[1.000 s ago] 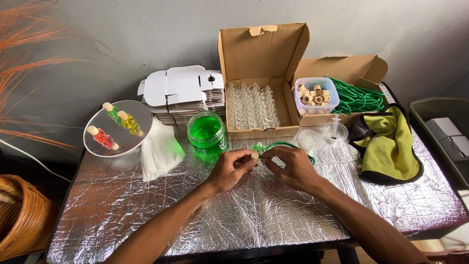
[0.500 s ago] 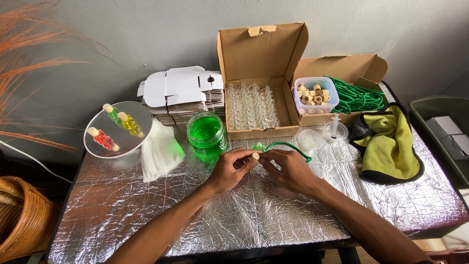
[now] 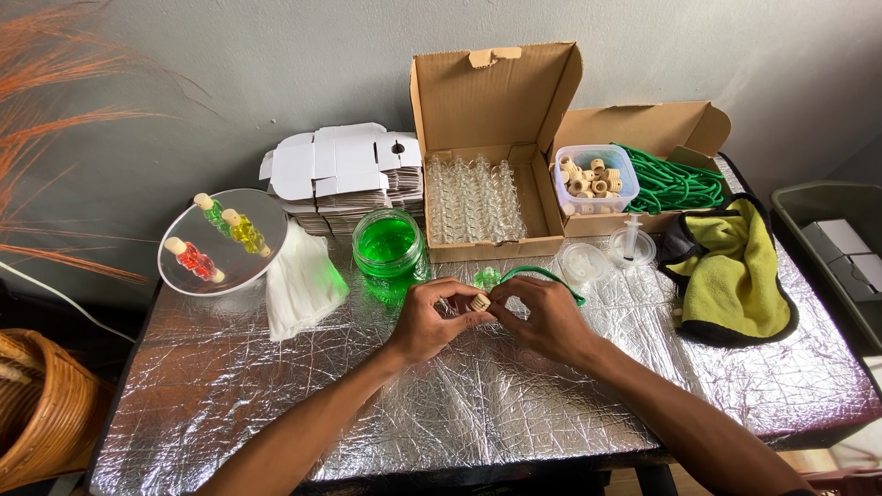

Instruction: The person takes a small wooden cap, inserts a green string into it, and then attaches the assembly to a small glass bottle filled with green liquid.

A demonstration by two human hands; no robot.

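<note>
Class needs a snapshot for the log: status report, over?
Left hand and right hand together pinching a small wooden cork. Green cord loops over the right hand. Green jar just behind.

Both forearms are bare to the frame's edge; left hand (image 3: 424, 323) and right hand (image 3: 549, 317) wear nothing.

A home craft bench: beyond the fingers (image 3: 459, 296), a foil-covered table (image 3: 230, 395) holds a box of glass vials (image 3: 473, 197), stacked flat cartons (image 3: 344, 179) and wooden beads (image 3: 588, 176).
</note>
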